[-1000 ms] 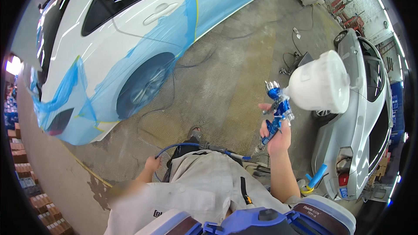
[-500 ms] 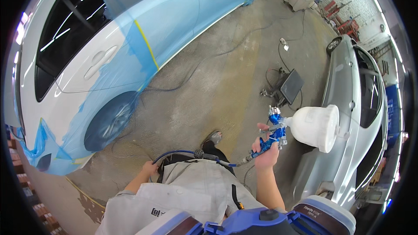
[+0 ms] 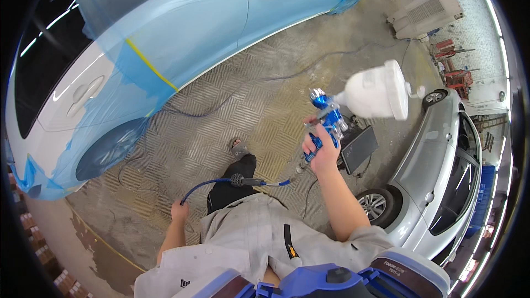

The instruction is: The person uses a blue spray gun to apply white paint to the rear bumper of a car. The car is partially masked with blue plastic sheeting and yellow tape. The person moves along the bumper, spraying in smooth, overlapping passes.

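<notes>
My right hand [image 3: 322, 146] is wrapped round the handle of a blue and silver spray gun [image 3: 330, 120], raised in front of me. A large white paint cup [image 3: 372, 91] is fixed to the gun and leans over to the right. From the handle's base a blue air hose [image 3: 205, 185] with a black fitting runs leftward across my front. My left hand [image 3: 179, 210] is closed on that hose, low on the left. To the left stands a white car [image 3: 83, 85], much of it under blue masking film [image 3: 210, 38] edged with yellow tape [image 3: 149, 66].
A silver car [image 3: 425, 171] stands on the right. Behind the gun, a dark flat panel on a stand [image 3: 359, 149] rests on the floor. A grey hose [image 3: 265, 79] trails across the textured floor. Farther off are a beige cooler unit [image 3: 428, 11] and red equipment [image 3: 457, 72].
My right hand has raised the spray gun up and to the left. The left hand still grips the hose. My view has turned, with a foot stepping forward and the silver car's wheel now showing.
</notes>
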`<state>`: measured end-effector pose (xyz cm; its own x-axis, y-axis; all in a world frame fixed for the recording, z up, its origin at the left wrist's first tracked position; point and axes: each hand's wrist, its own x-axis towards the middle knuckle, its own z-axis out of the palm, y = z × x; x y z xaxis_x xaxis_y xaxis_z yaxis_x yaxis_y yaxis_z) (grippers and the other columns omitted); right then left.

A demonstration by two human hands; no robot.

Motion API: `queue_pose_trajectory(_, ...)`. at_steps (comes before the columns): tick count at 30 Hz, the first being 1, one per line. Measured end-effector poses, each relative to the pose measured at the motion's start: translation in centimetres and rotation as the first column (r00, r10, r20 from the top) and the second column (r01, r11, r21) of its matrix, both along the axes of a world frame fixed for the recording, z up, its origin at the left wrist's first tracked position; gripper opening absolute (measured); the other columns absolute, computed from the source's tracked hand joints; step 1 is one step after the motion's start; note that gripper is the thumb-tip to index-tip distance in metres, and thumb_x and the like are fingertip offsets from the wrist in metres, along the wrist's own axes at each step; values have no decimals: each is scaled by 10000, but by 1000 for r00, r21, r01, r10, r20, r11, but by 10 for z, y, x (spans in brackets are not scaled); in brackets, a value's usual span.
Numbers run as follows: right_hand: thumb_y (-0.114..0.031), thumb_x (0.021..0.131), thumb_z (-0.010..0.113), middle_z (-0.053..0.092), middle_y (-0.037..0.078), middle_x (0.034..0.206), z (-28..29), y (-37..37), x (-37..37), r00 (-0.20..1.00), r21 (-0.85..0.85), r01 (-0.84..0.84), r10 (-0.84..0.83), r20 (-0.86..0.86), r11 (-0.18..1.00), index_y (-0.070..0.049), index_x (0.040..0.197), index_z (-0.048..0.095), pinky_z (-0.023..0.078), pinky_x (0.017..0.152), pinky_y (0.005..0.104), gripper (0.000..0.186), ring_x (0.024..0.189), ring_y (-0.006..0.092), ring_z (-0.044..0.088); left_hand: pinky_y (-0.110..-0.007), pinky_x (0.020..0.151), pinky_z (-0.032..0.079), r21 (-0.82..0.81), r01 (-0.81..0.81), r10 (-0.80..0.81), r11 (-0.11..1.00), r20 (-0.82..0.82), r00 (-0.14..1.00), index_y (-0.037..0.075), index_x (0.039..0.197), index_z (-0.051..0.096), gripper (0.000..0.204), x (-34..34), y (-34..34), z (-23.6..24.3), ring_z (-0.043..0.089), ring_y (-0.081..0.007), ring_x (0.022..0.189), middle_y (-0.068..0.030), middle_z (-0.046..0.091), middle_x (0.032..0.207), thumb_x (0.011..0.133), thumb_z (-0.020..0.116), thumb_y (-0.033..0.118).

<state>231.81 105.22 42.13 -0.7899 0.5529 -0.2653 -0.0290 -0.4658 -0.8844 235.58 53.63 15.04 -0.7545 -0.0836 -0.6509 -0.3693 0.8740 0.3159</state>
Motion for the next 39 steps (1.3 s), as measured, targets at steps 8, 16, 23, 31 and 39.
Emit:
queue_pose_trajectory(8, -59, 958, 680, 670, 54, 987, -39, 72, -127, 986, -37, -26, 32, 164, 999, -44, 1075, 610, 361, 468, 261, 138, 511, 63, 427, -464, 834, 546, 2, -148, 141, 989, -319, 937, 13, 1063, 714, 232, 78, 64, 5, 704, -390, 895, -197, 736, 954, 934, 649, 195)
queue_pose_trajectory(16, -91, 921, 747, 562, -61, 743, -104, 123, -196, 986, 58, -97, 88, 140, 994, -109, 1056, 627, 324, 452, 237, 182, 495, 39, 435, -440, 829, 543, -107, -465, 475, 879, 283, 833, 5, 1041, 701, 209, 188, 179, 107, 695, -355, 884, -181, 728, 937, 951, 644, 185)
queue_pose_trajectory(23, -27, 900, 706, 637, -14, 866, -90, 188, -211, 911, -55, -391, 395, 116, 919, -81, 1138, 609, 346, 485, 234, 262, 530, 43, 449, -419, 824, 539, -130, -673, 683, 728, 231, 693, -2, 1021, 690, 194, 194, 306, 181, 688, -324, 874, -167, 722, 923, 965, 639, 177)
queue_pose_trajectory(31, 80, 820, 524, 622, 138, 1221, -56, 261, -214, 771, -147, -627, 637, 27, 765, 41, 1309, 508, 395, 561, 281, 491, 586, 76, 436, -395, 819, 536, -107, -754, 752, 648, 249, 610, -10, 998, 678, 183, 198, 393, 205, 680, -289, 863, -151, 714, 907, 981, 634, 167)
queue_pose_trajectory(39, -124, 924, 582, 583, 178, 1266, -78, 269, -212, 732, -307, -649, 682, -2, 696, 36, 1371, 430, 393, 546, 279, 498, 549, 89, 427, -371, 813, 532, -155, -756, 753, 636, 339, 564, -18, 976, 665, 180, 199, 426, 214, 672, -253, 852, -135, 706, 891, 997, 629, 157)
